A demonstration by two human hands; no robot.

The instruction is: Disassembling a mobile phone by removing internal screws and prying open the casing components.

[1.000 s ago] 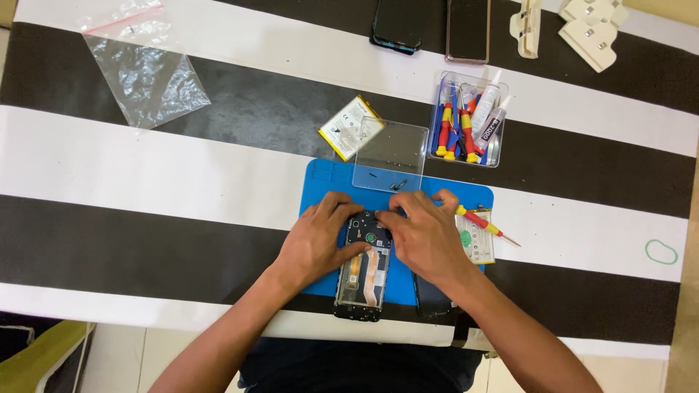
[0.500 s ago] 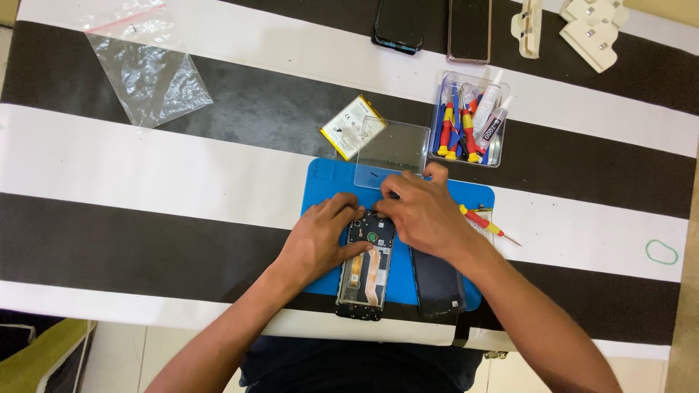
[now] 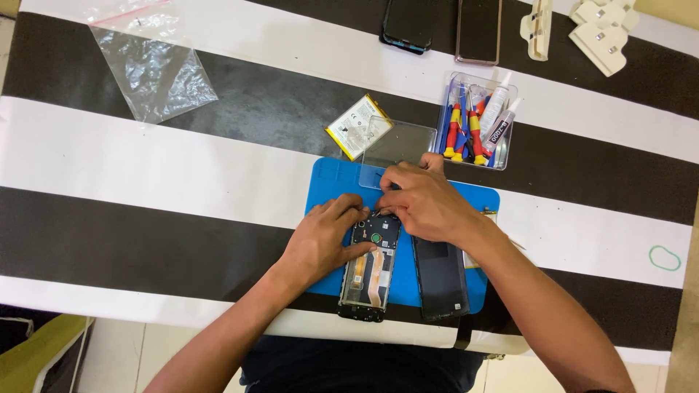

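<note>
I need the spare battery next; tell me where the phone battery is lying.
In the head view, the phone battery lies on the striped table just beyond the blue mat's far left corner, beside the clear plastic sheet, left of the tool tray.

Single head camera, looking steeply down, fairly near; striped table (image 3: 145,167) fills frame.

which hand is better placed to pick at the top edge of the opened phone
Probably the right hand: its fingers sit at the top edge of the opened phone, while the left hand lies along the phone's left side.
</note>
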